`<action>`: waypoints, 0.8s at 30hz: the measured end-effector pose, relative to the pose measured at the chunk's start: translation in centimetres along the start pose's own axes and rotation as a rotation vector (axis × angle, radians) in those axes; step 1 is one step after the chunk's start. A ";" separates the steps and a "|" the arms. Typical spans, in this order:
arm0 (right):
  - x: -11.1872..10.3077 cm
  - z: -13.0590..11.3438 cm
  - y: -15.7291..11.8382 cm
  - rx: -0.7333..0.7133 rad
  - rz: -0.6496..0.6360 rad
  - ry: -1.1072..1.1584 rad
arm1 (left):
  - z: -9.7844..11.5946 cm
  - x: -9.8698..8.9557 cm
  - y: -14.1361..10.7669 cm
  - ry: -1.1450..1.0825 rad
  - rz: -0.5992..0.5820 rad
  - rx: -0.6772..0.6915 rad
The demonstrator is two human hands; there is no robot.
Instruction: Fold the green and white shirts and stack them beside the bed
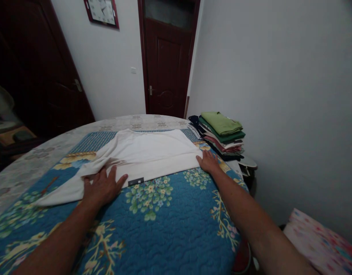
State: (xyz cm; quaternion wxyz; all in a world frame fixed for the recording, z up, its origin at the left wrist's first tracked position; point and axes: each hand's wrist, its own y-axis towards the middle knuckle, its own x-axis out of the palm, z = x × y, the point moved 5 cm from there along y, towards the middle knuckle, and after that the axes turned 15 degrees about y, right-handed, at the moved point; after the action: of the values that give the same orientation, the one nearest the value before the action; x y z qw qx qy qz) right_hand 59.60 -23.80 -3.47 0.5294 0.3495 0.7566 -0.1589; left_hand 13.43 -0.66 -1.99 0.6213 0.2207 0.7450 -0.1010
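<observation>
A white garment (161, 147), looking like a shirt, lies spread on the blue floral quilted cloth (176, 214). One long edge is folded over toward me, and a small dark label (135, 181) shows near that edge. My left hand (103, 185) rests on the garment's near left part with its fingers spread, beside some wrinkles. A pointed white flap extends to the left of it. At the garment's right end, my right hand (208, 161) lies with fingers stretched out, touching the edge of the fabric.
To the right on the table stands a stack of folded clothes (221, 133), a green one on top. The round table's patterned cover (135, 121) shows behind the quilt. A pink floral box-like object (319, 240) is at the lower right, near the wall.
</observation>
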 end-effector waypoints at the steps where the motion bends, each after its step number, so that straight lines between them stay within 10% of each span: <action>1: 0.0 0.1 0.0 0.005 0.019 0.001 | -0.1 0.0 0.0 0.001 0.002 -0.007; 14: -4.4 5.9 0.4 0.131 0.327 0.436 | -0.5 0.7 0.7 -0.035 -0.019 0.009; 24: -4.2 5.0 -1.2 -0.007 0.105 0.405 | -1.8 0.4 1.6 -0.021 0.064 0.065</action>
State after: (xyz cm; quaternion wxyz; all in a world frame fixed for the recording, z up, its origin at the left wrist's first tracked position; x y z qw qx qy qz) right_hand 63.05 -29.23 -1.71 0.3753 0.4116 0.8287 -0.0549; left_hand 12.51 1.55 -1.80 0.6246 0.2637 0.7271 -0.1077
